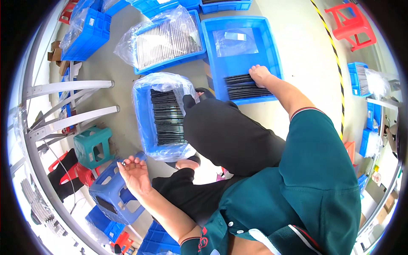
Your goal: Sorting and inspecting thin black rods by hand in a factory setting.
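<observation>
Right hand (259, 75) pressed flat, fingers spread, on dark strip stack (244, 87) at near end of blue tray (272, 46), squaring rows; left hand (134, 173) open, empty, hovering over blue stool (111, 193) for balance

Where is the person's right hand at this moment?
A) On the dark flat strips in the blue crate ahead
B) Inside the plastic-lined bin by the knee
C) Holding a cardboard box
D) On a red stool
A: the right hand rests on the stack of dark strips inside the blue crate.
</observation>
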The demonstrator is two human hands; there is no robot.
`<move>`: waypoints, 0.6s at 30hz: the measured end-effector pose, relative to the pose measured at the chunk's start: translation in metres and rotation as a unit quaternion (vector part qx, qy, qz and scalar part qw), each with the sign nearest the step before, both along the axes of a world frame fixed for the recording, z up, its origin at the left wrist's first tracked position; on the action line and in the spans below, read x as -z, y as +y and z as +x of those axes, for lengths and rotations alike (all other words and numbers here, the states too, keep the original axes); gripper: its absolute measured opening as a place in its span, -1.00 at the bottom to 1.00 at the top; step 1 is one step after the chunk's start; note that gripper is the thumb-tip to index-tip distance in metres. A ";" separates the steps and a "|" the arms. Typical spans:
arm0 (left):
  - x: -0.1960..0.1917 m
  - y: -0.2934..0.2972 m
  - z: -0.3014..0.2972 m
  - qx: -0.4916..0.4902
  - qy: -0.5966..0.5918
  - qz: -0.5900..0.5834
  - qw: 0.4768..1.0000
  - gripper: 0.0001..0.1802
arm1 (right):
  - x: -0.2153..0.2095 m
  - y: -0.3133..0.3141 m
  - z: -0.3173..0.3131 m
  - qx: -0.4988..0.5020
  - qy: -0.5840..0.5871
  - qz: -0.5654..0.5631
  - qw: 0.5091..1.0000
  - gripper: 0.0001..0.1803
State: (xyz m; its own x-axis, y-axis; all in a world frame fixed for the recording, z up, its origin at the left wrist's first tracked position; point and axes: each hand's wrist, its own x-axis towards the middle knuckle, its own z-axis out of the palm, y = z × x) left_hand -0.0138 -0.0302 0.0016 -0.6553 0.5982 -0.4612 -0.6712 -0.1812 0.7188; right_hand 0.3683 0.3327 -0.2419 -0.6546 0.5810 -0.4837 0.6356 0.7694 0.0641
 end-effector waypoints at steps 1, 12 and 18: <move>0.001 0.000 0.000 -0.003 0.003 -0.007 1.000 -0.68 | -0.001 0.001 0.002 0.003 0.000 -0.002 1.000 -0.69; -0.011 -0.002 0.007 -0.032 0.019 -0.012 0.999 -0.69 | -0.006 -0.002 0.017 0.018 0.058 -0.041 0.997 -0.81; -0.017 -0.007 0.009 -0.030 0.039 0.006 0.999 -0.68 | -0.037 -0.013 0.018 0.081 0.018 -0.154 0.985 -0.62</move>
State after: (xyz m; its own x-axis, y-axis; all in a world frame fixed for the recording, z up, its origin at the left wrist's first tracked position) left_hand -0.0048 -0.0373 0.0186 -0.7238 0.5616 -0.4008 -0.6010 -0.2278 0.7662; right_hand 0.3858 0.3192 -0.2045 -0.5854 0.5079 -0.6319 0.7487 0.6378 -0.1809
